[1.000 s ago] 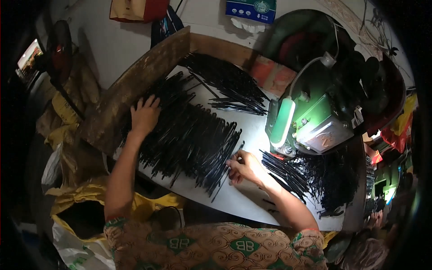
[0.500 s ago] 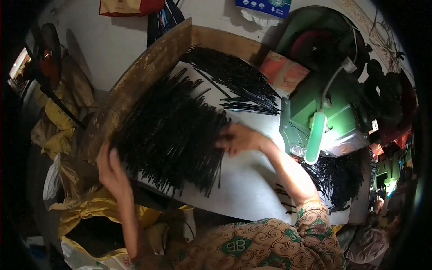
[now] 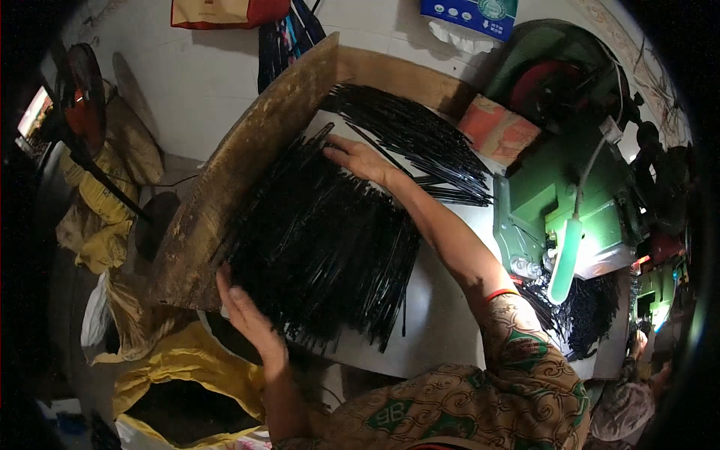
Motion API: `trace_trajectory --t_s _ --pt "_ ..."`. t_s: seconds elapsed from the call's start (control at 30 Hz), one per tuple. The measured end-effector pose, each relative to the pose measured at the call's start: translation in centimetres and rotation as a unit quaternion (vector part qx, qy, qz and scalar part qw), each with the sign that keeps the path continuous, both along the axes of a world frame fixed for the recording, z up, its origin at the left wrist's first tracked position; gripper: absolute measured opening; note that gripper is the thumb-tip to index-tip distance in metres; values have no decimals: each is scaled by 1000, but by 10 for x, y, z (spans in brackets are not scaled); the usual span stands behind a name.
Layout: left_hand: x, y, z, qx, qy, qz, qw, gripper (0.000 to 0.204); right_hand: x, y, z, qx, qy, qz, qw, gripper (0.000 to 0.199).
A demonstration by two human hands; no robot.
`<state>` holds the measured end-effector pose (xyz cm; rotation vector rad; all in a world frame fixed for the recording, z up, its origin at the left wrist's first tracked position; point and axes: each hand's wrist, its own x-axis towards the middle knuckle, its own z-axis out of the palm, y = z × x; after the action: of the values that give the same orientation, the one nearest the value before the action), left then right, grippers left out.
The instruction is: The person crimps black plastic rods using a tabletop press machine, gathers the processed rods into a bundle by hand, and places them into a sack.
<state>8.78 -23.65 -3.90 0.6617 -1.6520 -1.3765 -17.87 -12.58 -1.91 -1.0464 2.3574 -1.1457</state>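
A wide heap of thin black rods (image 3: 322, 240) lies side by side on a pale work surface (image 3: 439, 300). My left hand (image 3: 249, 319) rests against the near left edge of the heap, its fingers stretched out and flat. Over at the far end of the rods, my right hand (image 3: 358, 159) reaches across with fingers extended onto the rod tips, and none is gripped. A second bundle of black rods (image 3: 412, 135) lies beyond, along the back board, with a few strays angled beside it.
Wooden boards (image 3: 247, 161) wall the left and back. A green machine (image 3: 566, 195) with a lit lamp (image 3: 564, 262) stands at right, near a red-and-tan box (image 3: 497, 129) and more black pieces (image 3: 592, 315). An open yellow sack (image 3: 176, 360) sits at lower left.
My right hand has gone from the heap's right side to its far end. My left hand has slid toward the near corner. The rods lie more evenly, and the view has shifted slightly.
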Motion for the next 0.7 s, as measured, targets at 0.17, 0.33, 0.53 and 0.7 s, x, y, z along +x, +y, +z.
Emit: trace_trajectory --t_s 0.17,0.33,0.53,0.7 --pt "11 -12 -25 10 -13 -36 999 43 0 -12 -8 -52 -84 86 991 54" --pt "12 -7 -8 95 90 54 990 41 -51 -21 -20 -90 30 -118 988 52" --pt "8 -9 -11 53 63 30 996 44 -47 -52 -34 -48 119 -31 991 51" --pt "5 -10 -2 36 -2 20 999 45 -34 -43 -6 -36 -30 101 994 45"
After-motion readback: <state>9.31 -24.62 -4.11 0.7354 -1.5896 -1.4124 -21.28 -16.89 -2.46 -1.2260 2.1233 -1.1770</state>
